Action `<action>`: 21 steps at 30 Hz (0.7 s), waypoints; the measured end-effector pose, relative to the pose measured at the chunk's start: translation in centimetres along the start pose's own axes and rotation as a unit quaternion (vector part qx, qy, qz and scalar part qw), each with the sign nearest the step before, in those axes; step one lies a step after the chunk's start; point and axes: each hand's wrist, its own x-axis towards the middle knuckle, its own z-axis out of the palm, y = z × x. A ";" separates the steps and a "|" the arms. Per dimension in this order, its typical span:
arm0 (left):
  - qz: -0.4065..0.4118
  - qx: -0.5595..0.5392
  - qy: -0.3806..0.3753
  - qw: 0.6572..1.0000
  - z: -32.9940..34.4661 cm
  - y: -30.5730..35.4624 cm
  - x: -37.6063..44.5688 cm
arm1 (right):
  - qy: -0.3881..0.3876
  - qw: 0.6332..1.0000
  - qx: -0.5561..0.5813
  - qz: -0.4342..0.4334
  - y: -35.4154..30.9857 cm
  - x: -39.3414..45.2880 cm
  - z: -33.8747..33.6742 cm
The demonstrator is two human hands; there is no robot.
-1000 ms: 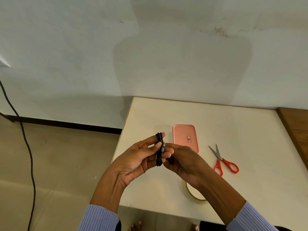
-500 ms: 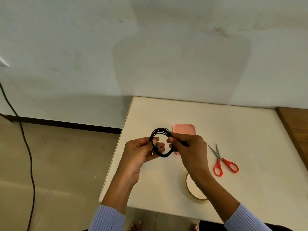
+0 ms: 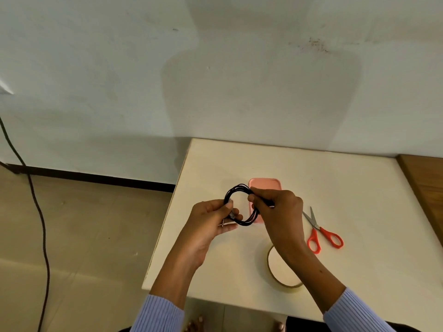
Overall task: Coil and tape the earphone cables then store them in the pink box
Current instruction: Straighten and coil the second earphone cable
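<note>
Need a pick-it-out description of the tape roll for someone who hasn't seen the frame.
Start at the white table against the wall and go to its near edge. The tape roll lies flat there, partly hidden under the right hand's forearm, nearer than the red-handled scissors and the pink box. It is the only tan ring on the tabletop.

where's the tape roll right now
In the head view, the tan ring-shaped tape roll lies flat on the white table near its front edge, partly under the right forearm, just left of the red-handled scissors.
</note>
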 end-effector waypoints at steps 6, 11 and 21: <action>0.028 -0.010 0.060 0.998 0.1 -0.2 0.1 | 0.008 0.996 0.086 0.021 -0.1 -0.4 0.5; 0.028 -0.017 0.081 0.996 0.8 -0.4 -0.1 | 0.009 0.991 0.132 0.005 -0.9 -1.4 0.8; 0.004 -0.026 0.097 0.995 1.7 -0.7 -0.3 | -0.042 0.993 0.108 -0.010 -1.1 -2.3 1.3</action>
